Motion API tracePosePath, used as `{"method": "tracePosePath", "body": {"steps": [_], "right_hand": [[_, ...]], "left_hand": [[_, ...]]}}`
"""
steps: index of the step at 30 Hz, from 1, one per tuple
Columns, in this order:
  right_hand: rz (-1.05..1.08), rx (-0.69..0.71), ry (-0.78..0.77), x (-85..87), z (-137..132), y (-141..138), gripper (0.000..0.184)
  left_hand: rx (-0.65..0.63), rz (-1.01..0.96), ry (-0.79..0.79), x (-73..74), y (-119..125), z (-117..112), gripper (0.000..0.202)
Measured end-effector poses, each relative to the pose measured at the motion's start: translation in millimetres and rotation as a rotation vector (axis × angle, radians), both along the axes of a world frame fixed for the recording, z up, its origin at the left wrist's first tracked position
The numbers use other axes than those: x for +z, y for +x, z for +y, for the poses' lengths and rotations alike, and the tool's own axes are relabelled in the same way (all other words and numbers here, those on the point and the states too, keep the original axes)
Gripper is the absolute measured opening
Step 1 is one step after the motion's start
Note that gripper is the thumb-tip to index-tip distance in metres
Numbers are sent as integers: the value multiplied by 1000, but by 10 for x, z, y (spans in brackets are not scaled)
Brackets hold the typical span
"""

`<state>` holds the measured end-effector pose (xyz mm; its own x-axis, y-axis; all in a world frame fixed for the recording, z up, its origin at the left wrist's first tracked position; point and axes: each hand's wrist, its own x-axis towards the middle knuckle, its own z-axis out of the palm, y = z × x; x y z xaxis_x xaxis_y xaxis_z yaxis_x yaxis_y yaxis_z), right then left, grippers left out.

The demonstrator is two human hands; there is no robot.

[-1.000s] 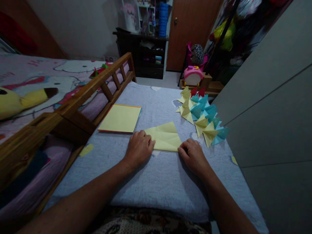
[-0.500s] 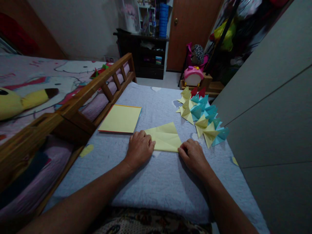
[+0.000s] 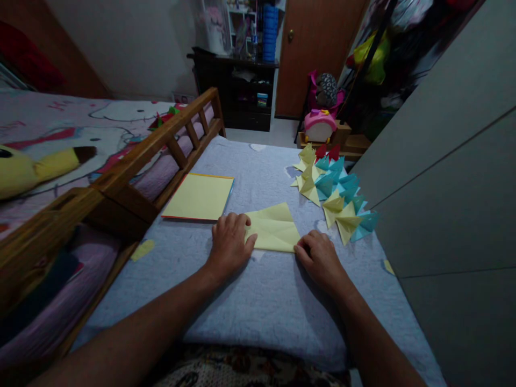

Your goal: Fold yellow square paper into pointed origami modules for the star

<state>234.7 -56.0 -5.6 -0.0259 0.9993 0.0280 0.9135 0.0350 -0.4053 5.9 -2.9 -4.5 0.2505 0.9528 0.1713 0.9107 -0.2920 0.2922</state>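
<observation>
Head view: the left end of the yellow paper (image 3: 274, 231) is hidden from me by the left hand (image 3: 230, 242); the lower edge cuts off both forearms (image 3: 371, 322), and the shelf's (image 3: 237, 91) dim contents are hard to make out. I have room on the mattress (image 3: 266, 301) between the forearms; a wooden rail (image 3: 161, 131) bounds it at left. The paper lies between a paper stack (image 3: 198, 196) and folded pieces (image 3: 330, 185). The left hand rests with thumb spread; the right hand (image 3: 318, 255) is narrow, touching the paper's corner, its pinch unclear.
</observation>
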Motion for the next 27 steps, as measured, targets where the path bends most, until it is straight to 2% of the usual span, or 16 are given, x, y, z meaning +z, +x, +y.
{"method": "tracePosePath", "body": {"steps": [4,7,10,14,18,23,27], "right_hand": [[-7,-1,5,-5,-7,-2,16],[-5,-5,-2,-5,-6,-2,16],[-3,-7,-10,4,0,-3,16],[-8,-8,-21,17,8,-2,16],[-8,-12,-31,18,10,1,15],[-12,-20,-17,23,3,-2,14],[-13,-31,-33,40,4,-9,14]], "left_hand": [[-90,-63,51,-20,-5,11,14],[-230,-115,77,-30,-7,33,8],[-348,-112,46,-18,-4,51,14],[-403,21,18,38,-5,11,19],[-502,152,57,67,-17,-114,17],[-538,185,121,20,-35,-228,29],[-550,193,154,-19,-48,-233,29]]}}
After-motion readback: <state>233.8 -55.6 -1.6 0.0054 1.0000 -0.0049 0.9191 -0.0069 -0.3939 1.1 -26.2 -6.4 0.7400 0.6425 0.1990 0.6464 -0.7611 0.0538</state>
